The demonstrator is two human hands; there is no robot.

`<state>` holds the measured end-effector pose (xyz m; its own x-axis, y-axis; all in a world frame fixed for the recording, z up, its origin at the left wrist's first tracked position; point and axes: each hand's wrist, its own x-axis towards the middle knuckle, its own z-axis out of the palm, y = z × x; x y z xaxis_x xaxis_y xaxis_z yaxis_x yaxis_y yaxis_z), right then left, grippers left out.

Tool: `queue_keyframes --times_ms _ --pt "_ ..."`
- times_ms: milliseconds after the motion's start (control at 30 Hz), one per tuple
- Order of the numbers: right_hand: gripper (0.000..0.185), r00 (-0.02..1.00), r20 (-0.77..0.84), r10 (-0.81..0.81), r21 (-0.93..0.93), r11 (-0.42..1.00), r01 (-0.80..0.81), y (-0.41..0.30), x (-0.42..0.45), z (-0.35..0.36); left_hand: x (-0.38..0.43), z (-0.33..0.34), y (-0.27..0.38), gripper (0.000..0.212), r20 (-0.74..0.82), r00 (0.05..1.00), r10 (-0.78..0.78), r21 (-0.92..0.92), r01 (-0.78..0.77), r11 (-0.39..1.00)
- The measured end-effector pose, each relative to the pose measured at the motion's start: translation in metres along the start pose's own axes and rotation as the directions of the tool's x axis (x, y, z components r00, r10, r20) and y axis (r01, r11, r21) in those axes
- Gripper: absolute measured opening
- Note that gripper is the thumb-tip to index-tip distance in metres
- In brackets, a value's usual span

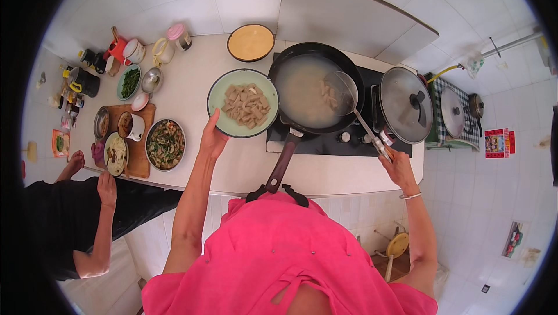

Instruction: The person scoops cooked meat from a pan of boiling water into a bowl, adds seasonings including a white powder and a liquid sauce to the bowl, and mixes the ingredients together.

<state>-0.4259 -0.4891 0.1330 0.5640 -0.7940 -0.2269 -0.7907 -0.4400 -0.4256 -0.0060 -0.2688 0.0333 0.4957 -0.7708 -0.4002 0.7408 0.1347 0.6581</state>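
Note:
My left hand (212, 138) grips the near left rim of a pale green enamel bowl (218, 97). Greyish-brown cut pieces of food (246, 105) are heaped inside it. Just right of the bowl sits a black wok (318, 127) of cloudy liquid (301, 83) on the stove, its dark handle (285, 158) pointing at my body. With my right hand (399, 169) I hold the handle of a metal skimmer (344, 92). The skimmer's head is in the wok at its right side, with several similar pieces (328, 94) at it.
A glass lid (405, 105) stands right of the wok on the black cooktop (322, 145). Behind the green bowl is a yellow enamel bowl (250, 42). Leftward are a basin of chopped filling (165, 145), a cutting board (146, 140) and dishes. Another person (65, 223) stands at the left.

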Motion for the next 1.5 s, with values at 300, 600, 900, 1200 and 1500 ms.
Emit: queue_keyframes --times_ms 300,600,900,1200,1500 --pt "0.045 0.99 0.124 0.068 0.252 0.963 -0.098 -0.013 -0.002 0.046 -0.001 -0.007 0.004 0.047 -0.017 1.0 0.012 0.0 -0.012 1.0" --pt "0.019 0.953 0.273 0.133 0.727 0.62 -0.295 -0.046 0.008 0.09 -0.009 -0.01 0.013 0.048 -0.062 0.997 0.05 -0.012 -0.051 0.999" --pt "0.019 0.945 0.309 0.103 0.816 0.481 -0.319 -0.055 0.016 0.094 -0.011 -0.012 0.015 0.051 -0.052 0.996 0.069 -0.003 -0.069 0.998" --pt "0.019 0.961 0.253 0.111 0.79 0.549 -0.271 -0.065 0.008 0.065 -0.004 -0.008 0.016 0.056 -0.002 0.999 0.052 -0.007 -0.052 0.999" --pt "0.016 0.959 0.241 0.149 0.778 0.561 -0.283 -0.067 0.001 0.049 0.011 -0.001 0.005 0.056 -0.011 0.999 0.044 0.011 -0.044 0.999"
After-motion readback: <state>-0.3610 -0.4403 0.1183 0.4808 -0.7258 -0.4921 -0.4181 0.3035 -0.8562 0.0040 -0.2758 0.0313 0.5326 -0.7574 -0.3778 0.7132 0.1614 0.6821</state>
